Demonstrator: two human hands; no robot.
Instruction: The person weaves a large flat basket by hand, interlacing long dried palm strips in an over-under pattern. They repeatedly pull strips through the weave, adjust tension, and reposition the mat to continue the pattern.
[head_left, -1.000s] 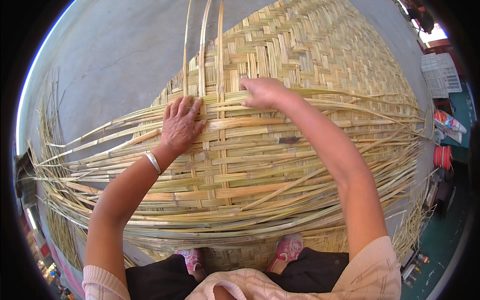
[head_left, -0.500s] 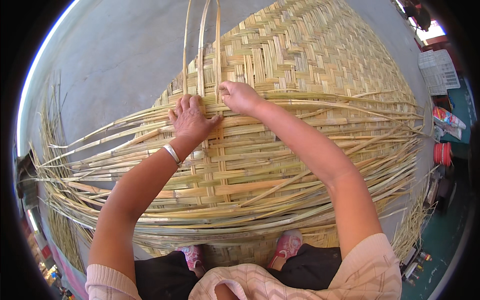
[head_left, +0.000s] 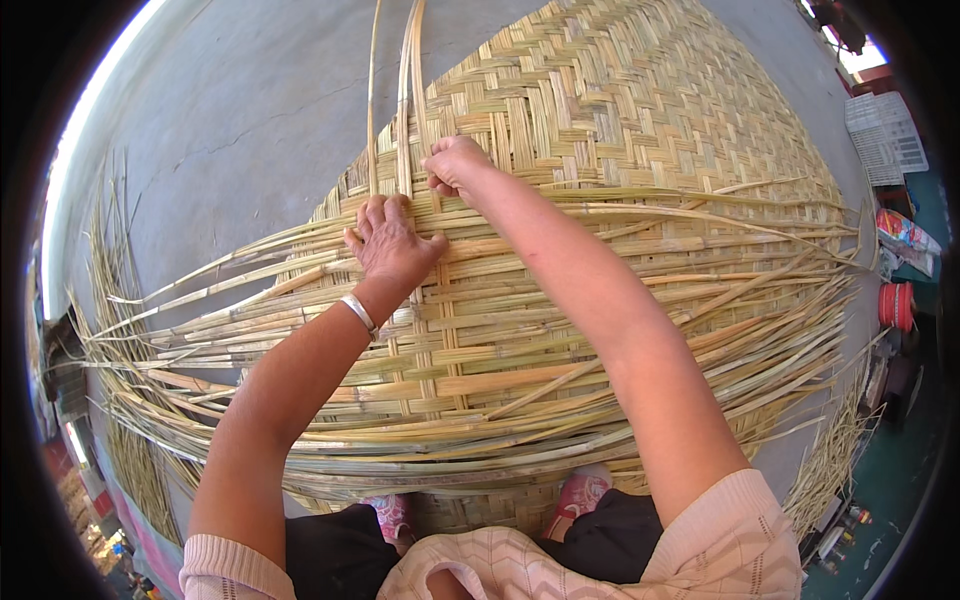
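Note:
A large woven bamboo mat [head_left: 640, 120] lies on the grey concrete floor [head_left: 230, 110], with long loose strips fanning out to both sides. My left hand [head_left: 388, 240] lies flat on the weave, fingers spread, a metal bangle [head_left: 358, 312] on the wrist. Just beyond it my right hand [head_left: 455, 165] is closed around upright bamboo strips [head_left: 408, 90] that rise from the mat's left edge. Both forearms reach forward from the lower edge.
Loose strip ends [head_left: 130, 330] spread over the floor at left and at the right [head_left: 830, 330]. My pink shoes [head_left: 580, 492] show under the mat's near edge. A white crate [head_left: 885, 135], a coloured packet [head_left: 905, 235] and a red object [head_left: 895, 305] sit at the far right.
My right hand has moved left across the mat to the upright strips and closed on them. My left hand has shifted slightly forward and stays flat on the weave.

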